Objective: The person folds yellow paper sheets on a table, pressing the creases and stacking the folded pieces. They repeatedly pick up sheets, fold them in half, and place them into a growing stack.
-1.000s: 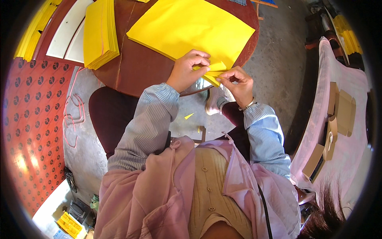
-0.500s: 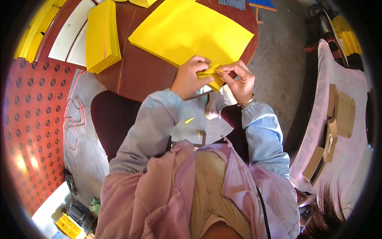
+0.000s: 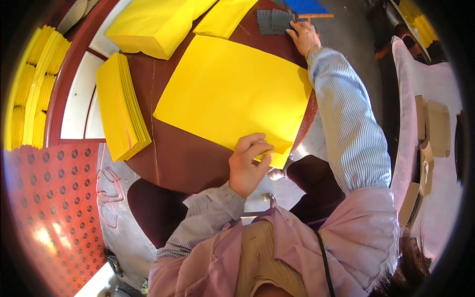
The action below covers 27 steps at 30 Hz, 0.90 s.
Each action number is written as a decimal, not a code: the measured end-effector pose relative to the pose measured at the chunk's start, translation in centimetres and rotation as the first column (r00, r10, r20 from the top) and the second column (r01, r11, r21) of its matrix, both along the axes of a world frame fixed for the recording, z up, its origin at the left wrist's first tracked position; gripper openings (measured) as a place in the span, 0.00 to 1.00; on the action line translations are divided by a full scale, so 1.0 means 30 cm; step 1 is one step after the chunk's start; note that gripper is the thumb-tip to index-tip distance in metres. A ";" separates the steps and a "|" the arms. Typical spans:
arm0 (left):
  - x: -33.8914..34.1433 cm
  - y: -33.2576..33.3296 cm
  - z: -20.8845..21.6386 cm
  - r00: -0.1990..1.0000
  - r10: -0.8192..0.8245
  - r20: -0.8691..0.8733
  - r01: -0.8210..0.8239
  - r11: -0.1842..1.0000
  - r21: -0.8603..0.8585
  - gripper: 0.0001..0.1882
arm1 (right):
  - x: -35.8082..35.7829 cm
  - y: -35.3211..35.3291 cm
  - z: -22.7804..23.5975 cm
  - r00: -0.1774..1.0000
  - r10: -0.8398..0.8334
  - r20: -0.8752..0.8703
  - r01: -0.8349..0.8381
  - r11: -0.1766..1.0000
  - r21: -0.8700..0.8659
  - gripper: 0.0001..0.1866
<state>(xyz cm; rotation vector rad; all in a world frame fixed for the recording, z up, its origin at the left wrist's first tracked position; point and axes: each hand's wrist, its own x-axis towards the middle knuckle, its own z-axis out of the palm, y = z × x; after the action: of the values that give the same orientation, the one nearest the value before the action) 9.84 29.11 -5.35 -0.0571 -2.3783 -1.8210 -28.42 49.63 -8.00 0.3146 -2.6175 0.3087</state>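
Observation:
A large yellow sheet (image 3: 232, 94), felt-like and perhaps several layers thick, lies on the round brown table. At its near right corner my left hand (image 3: 249, 161) is closed, the folded corner pinched between thumb and fingers. My right arm stretches across to the table's far right edge. There my right hand (image 3: 305, 38) has its fingertips closed at the right edge of a small pile of dark grey cloth swatches (image 3: 272, 22) with zigzag edges. How many swatches the fingers grip is hidden.
A stack of folded yellow sheets (image 3: 121, 106) stands at the table's left, with larger yellow stacks (image 3: 153, 29) behind it. The brown table (image 3: 183, 153) curves around close to my knees. Open cardboard boxes (image 3: 435, 128) lie on a pink-covered surface at right.
My right hand has let go of the yellow corner and moved far to the grey swatches. My left hand stays at the corner. The view has shifted, showing more of the table's far side.

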 end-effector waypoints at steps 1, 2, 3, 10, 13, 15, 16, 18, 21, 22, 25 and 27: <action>0.002 0.003 0.003 1.000 -0.012 0.004 0.012 0.998 0.055 0.10 | -0.026 0.005 -0.012 0.995 -0.076 0.065 0.073 0.996 0.056 0.18; 0.003 0.005 0.005 1.000 -0.012 0.008 0.011 0.997 0.073 0.11 | -0.048 0.000 -0.017 0.994 -0.104 0.045 0.100 0.992 0.076 0.17; 0.003 0.001 0.006 1.000 -0.010 -0.010 0.011 0.998 0.057 0.10 | -0.048 0.004 -0.015 0.996 -0.072 -0.046 0.078 0.989 0.129 0.14; -0.004 0.000 0.015 0.999 0.019 -0.028 -0.018 1.000 0.013 0.08 | -0.026 0.004 0.104 0.986 -0.042 0.159 0.045 0.999 -0.013 0.23; -0.014 -0.005 0.016 0.992 0.035 -0.118 -0.046 0.995 -0.091 0.08 | 0.105 0.028 0.124 0.991 0.132 -0.015 -0.126 0.898 -0.421 0.19; -0.022 -0.002 0.006 0.988 0.035 -0.152 -0.050 0.994 -0.099 0.08 | 0.305 0.055 0.121 0.942 0.328 -0.066 -0.256 0.580 -0.774 0.14; -0.025 -0.007 -0.002 0.983 0.031 -0.179 -0.046 0.995 -0.086 0.07 | 0.432 0.073 0.126 0.902 0.418 -0.106 -0.300 0.432 -0.850 0.13; -0.026 -0.006 -0.019 0.983 0.043 -0.181 -0.053 0.997 -0.053 0.08 | 0.736 0.112 0.139 0.924 0.363 0.123 -0.167 0.670 -0.723 0.10; -0.025 -0.015 -0.031 0.983 0.032 -0.180 -0.047 0.996 -0.080 0.09 | 1.086 0.064 0.138 0.894 0.422 0.151 -0.130 0.566 -0.814 0.07; -0.030 -0.019 -0.032 0.978 0.026 -0.205 -0.042 0.997 -0.071 0.10 | 1.166 0.050 0.141 0.899 0.412 0.150 -0.158 0.623 -0.766 0.07; -0.039 -0.026 -0.032 0.977 0.010 -0.213 -0.032 0.995 -0.099 0.10 | 1.270 0.044 0.159 0.880 0.463 0.108 -0.319 0.742 -0.589 0.15; -0.040 -0.027 -0.032 0.974 0.004 -0.227 -0.028 0.994 -0.102 0.10 | 1.244 0.045 0.159 0.838 0.545 0.002 -0.494 0.761 -0.421 0.19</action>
<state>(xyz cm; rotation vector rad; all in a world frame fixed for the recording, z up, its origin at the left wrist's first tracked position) 8.63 28.30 -6.30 -0.2432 -2.3032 -1.5860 8.90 50.99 -3.22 0.9041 -2.4469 1.0786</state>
